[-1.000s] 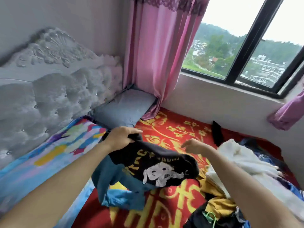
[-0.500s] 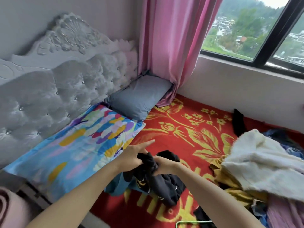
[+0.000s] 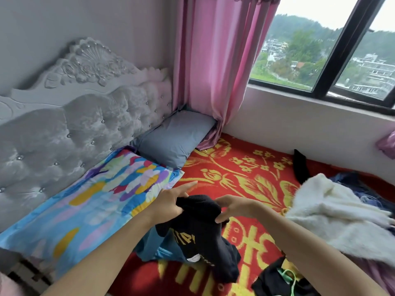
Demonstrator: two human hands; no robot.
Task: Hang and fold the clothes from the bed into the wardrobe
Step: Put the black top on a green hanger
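Head view: both hands (image 3: 168,204) (image 3: 233,206) grip a black garment (image 3: 198,236).

Black garment (image 3: 198,238): folds are hiding most of its yellow lettering, blue cloth (image 3: 154,246) lying partly beneath it; White fluffy garment (image 3: 333,214): running off the right edge, blurring there

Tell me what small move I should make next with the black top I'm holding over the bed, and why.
Probably draw the left hand and right hand apart along the top edge. Both grip the black yellow-lettered garment close together, so it hangs bunched above the red floral blanket; spreading it should show its shape for folding or hanging.
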